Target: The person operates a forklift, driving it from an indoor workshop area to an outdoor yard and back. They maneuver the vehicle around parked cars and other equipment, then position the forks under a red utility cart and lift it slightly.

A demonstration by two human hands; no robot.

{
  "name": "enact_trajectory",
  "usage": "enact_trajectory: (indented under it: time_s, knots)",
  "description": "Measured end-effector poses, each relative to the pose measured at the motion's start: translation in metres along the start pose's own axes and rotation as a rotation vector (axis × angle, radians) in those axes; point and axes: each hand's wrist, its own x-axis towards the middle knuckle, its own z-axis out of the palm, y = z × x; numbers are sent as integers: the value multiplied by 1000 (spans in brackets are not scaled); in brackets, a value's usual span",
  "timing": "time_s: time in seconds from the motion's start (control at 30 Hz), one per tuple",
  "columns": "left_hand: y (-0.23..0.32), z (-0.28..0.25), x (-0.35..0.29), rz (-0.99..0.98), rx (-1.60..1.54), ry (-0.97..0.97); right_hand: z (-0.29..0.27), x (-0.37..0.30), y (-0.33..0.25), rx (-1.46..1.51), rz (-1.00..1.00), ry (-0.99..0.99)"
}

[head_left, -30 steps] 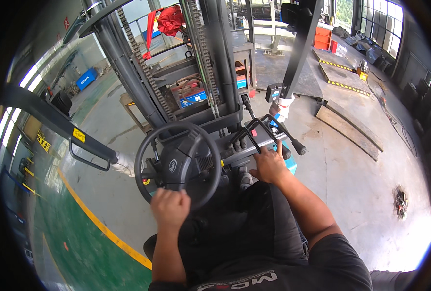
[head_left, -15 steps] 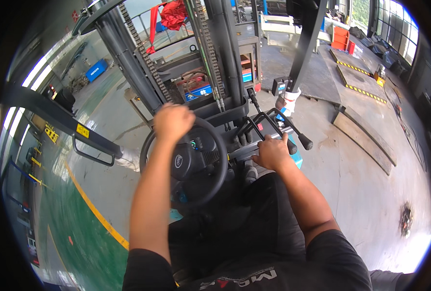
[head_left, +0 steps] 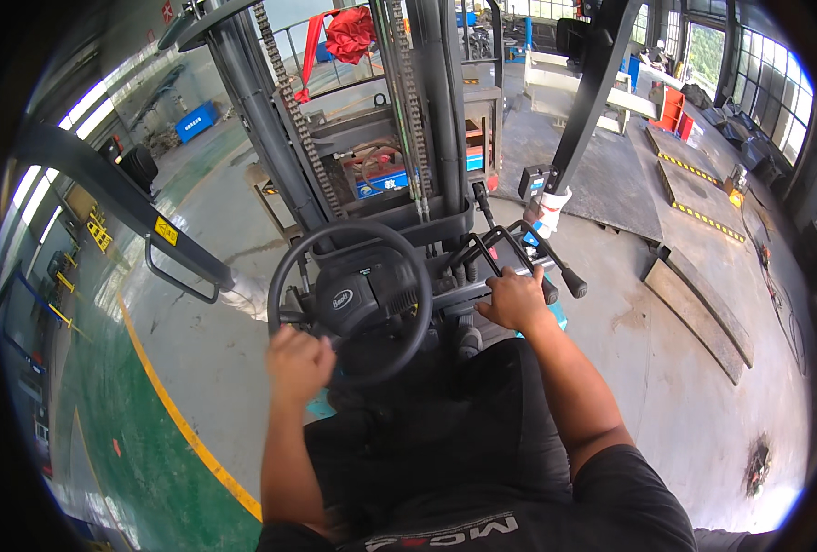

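Holding steering wheel [head_left: 346, 293]: left grip [head_left: 300, 363]

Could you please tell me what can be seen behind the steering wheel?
A dark console with a ribbed section shows behind the steering wheel. Whatever lies directly behind the wheel's hub and the left hand is covered.

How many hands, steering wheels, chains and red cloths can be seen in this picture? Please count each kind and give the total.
Hands: 2 (left hand, right hand)
Steering wheel: 1
Chains: 2
Red cloth: 1
Total: 6
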Motion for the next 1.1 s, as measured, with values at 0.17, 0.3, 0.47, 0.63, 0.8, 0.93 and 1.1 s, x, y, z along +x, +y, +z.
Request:
enact_trajectory:
  time_s: [0.17,0.3,0.47,0.63,0.8,0.93,1.1]
  knots:
    - [-61,15,55,-161,65,-29,0,-7,5,-1,8,19]
    - [-73,33,96,-164,77,-16,6,-6,9,-30,2,87]
    - [-64,34,91,-236,151,-5,12,1,15,-5,-27,115]
    - [-59,27,67,-275,174,12,6,4,10,1,-2,99]
    - [-62,27,58,-285,176,32,5,7,2,41,25,90]
    - [-72,30,58,-267,170,34,19,20,-5,185,53,396]
    - [-86,32,54,-287,156,23,32,44,-15,389,-66,742]
